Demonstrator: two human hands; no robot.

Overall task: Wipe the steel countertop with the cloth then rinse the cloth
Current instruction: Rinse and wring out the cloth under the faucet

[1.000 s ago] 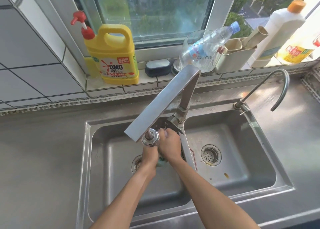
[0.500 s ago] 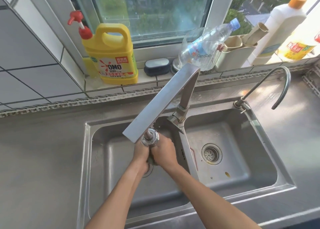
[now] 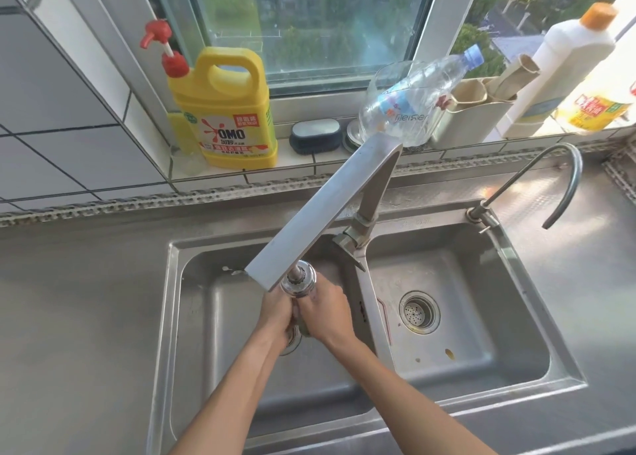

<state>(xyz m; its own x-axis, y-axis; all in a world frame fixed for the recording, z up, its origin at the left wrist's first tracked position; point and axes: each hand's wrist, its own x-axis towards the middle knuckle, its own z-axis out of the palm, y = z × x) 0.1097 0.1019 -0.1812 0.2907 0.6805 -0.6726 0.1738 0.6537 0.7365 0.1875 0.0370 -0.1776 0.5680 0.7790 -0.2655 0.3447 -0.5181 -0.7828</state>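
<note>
Nearest me, I see the left hand [image 3: 277, 311] and right hand [image 3: 327, 311] pressed together over the left basin of the double stainless-steel sink [image 3: 172, 317], both clamped on a small grey-green wet cloth [image 3: 303, 327] that barely shows between them. Just above, at 12 o'clock, hangs the chrome round spray head of the flat steel faucet [image 3: 298, 279]. Farther, at 11 o'clock, a yellow plastic detergent jug with red pump [image 3: 227, 110] stands on the tiled sill beyond the grey steel countertop [image 3: 79, 299].

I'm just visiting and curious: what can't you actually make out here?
Head view:
- The greenish cloth: mostly hidden between the left hand and right hand.
- Running water: not discernible below the chrome faucet head.
- Left basin's drain: partly covered by the hands.
- Yellow-labelled bottle: cut off by the right edge.
</note>
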